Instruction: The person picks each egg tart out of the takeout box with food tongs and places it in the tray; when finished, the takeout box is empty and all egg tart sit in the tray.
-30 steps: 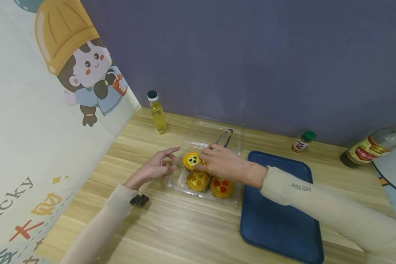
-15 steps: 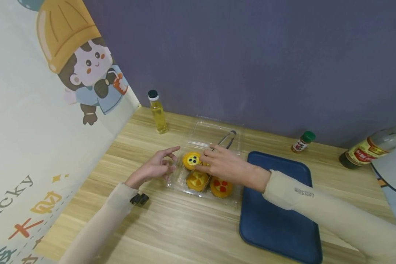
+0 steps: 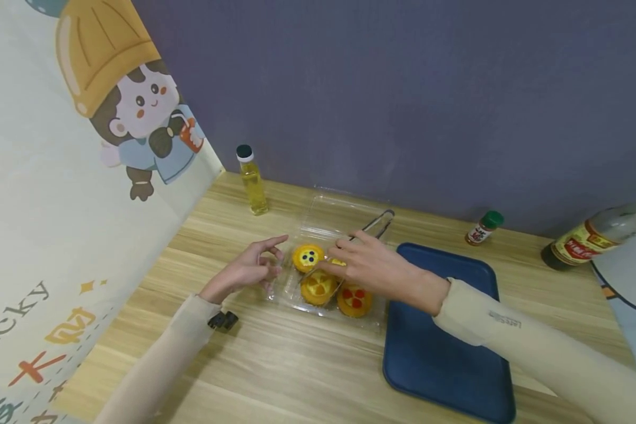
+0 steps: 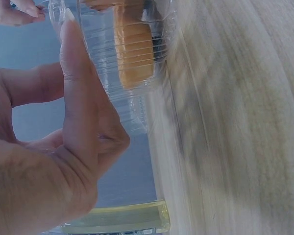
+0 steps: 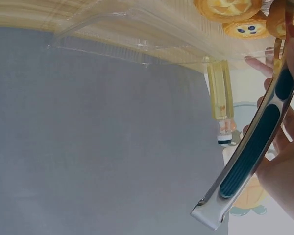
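Observation:
My right hand (image 3: 373,265) grips metal tongs (image 5: 252,147) with teal grip pads, over an open clear plastic container (image 3: 339,215). The tongs' arms reach down either side of a tart with orange wedges (image 3: 318,287). Beside it sit a tart with blue berries (image 3: 307,258) and a tart with red pieces (image 3: 354,301). Another yellow tart (image 3: 338,261) is mostly hidden under the right hand. At the container's left side is my left hand (image 3: 246,268), index finger extended; in the left wrist view a fingertip (image 4: 68,24) overlaps the clear wall.
A blue tray (image 3: 445,353) lies right of the container, under the right forearm. Along the back stand an oil bottle (image 3: 253,188), a green-capped spice jar (image 3: 484,228) and, far right, a large sauce bottle (image 3: 583,244). The container's raised lid is near the purple wall (image 3: 403,106).
My right hand has shifted slightly to the right, and the tongs' upper end has swung right with it. The left hand stays in place.

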`<state>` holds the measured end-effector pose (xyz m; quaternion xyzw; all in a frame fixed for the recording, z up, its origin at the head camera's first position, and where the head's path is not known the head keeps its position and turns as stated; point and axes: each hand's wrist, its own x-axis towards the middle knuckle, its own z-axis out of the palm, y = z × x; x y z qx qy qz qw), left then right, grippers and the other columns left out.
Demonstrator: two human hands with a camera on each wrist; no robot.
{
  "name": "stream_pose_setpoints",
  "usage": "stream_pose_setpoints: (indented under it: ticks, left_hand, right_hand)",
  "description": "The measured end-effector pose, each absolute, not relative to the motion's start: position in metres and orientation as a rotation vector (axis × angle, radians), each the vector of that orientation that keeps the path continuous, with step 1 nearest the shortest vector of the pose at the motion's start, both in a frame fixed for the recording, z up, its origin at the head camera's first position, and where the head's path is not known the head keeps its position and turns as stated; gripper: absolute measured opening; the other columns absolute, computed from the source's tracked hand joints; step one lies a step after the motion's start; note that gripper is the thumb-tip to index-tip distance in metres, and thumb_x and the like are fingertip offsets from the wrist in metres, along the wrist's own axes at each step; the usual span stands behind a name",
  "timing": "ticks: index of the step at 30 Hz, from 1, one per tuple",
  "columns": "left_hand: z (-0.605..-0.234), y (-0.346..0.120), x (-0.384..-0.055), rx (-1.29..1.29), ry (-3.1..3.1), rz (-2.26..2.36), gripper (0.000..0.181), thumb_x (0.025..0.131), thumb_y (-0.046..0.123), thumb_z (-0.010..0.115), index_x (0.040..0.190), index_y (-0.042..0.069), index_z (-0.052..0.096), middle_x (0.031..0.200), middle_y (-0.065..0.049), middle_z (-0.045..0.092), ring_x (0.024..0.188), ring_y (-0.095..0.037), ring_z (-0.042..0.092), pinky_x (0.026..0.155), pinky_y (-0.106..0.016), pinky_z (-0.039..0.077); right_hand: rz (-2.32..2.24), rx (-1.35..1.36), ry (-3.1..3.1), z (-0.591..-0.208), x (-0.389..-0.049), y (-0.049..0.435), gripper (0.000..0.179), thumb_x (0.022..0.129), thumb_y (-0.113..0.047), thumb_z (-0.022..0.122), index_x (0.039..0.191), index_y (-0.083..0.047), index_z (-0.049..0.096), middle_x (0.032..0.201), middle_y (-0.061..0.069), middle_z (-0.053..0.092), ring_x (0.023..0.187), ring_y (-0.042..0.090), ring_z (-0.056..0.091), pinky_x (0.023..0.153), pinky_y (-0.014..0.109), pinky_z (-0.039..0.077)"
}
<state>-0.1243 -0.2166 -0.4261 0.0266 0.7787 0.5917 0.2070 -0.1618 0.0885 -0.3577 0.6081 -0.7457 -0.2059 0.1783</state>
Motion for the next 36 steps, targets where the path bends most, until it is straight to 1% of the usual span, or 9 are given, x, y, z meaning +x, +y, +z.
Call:
stream_pose_setpoints:
  ticks: [3,6,10,13,21,26,32,36]
  left_hand:
    - [-0.427,-0.216,-0.125,0.065,2.165,1.645,0.087,0.091,-0.016,0.054,0.167,0.011,0.021,0.134,-0.027,0.044,0.079,-0.018,0.057,0.058,-0.031,0.065]
    - [-0.428,-0.216,-0.125,0.06,2.168,1.642,0.089,0.09,-0.017,0.053,0.167,0.012,0.021,0.134,-0.026,0.044,0.079,-0.018,0.057,0.059,-0.031,0.066]
    - [-0.428,-0.217,-0.126,0.079,2.169,1.639,0.089,0.089,-0.018,0.052,0.167,0.011,0.02,0.133,-0.027,0.044,0.081,-0.019,0.058,0.06,-0.031,0.066]
    - [-0.428,-0.218,-0.126,0.088,2.165,1.642,0.09,0.089,-0.018,0.053,0.167,0.011,0.02,0.132,-0.026,0.044,0.079,-0.019,0.058,0.06,-0.031,0.066]
    - [-0.429,-0.217,-0.128,0.074,2.139,1.652,0.089,0.09,-0.016,0.056,0.167,0.011,0.021,0.132,-0.026,0.044,0.077,-0.017,0.057,0.059,-0.03,0.066]
    - [-0.428,-0.217,-0.127,0.072,2.132,1.662,0.089,0.09,-0.016,0.056,0.167,0.011,0.021,0.132,-0.025,0.045,0.076,-0.016,0.057,0.058,-0.03,0.065]
    - [-0.426,-0.217,-0.125,0.071,2.126,1.662,0.088,0.091,-0.017,0.054,0.167,0.011,0.02,0.133,-0.026,0.043,0.077,-0.017,0.056,0.057,-0.029,0.065]
    - [-0.427,-0.217,-0.126,0.079,2.119,1.668,0.09,0.089,-0.018,0.054,0.167,0.01,0.019,0.132,-0.026,0.043,0.079,-0.018,0.057,0.057,-0.029,0.065]
  right_hand:
    - [-0.559,1.692,-2.122,-0.356,-0.16,0.097,0.068,0.089,-0.01,0.082,0.149,-0.029,0.056,0.131,0.001,0.067,0.12,0.021,0.06,0.108,0.043,0.054]
    - [-0.543,1.654,-2.141,-0.352,-0.158,0.106,0.071,0.088,-0.01,0.084,0.151,-0.028,0.055,0.127,0.002,0.066,0.118,0.022,0.06,0.106,0.044,0.055]
    - [-0.51,1.587,-2.215,-0.35,-0.154,0.123,0.078,0.086,-0.011,0.085,0.154,-0.027,0.051,0.13,0.003,0.065,0.12,0.024,0.06,0.104,0.046,0.055]
    - [-0.492,1.532,-2.279,-0.348,-0.152,0.137,0.077,0.087,-0.012,0.084,0.155,-0.027,0.05,0.132,0.004,0.064,0.121,0.026,0.06,0.104,0.048,0.055]
    - [-0.446,1.404,-2.363,-0.338,-0.152,0.178,0.074,0.088,-0.026,0.083,0.154,-0.023,0.051,0.131,0.006,0.065,0.119,0.028,0.059,0.1,0.05,0.054]
    - [-0.426,1.337,-2.36,-0.334,-0.155,0.2,0.072,0.086,-0.029,0.084,0.151,-0.02,0.056,0.128,0.007,0.065,0.117,0.029,0.059,0.098,0.051,0.054]
    - [-0.4,1.283,-2.361,-0.332,-0.159,0.227,0.065,0.084,-0.026,0.083,0.145,-0.018,0.062,0.122,0.009,0.065,0.113,0.032,0.058,0.092,0.051,0.054]
    - [-0.406,1.25,-2.388,-0.339,-0.167,0.244,0.063,0.081,-0.022,0.086,0.141,-0.018,0.065,0.12,0.011,0.064,0.112,0.033,0.059,0.088,0.051,0.056]
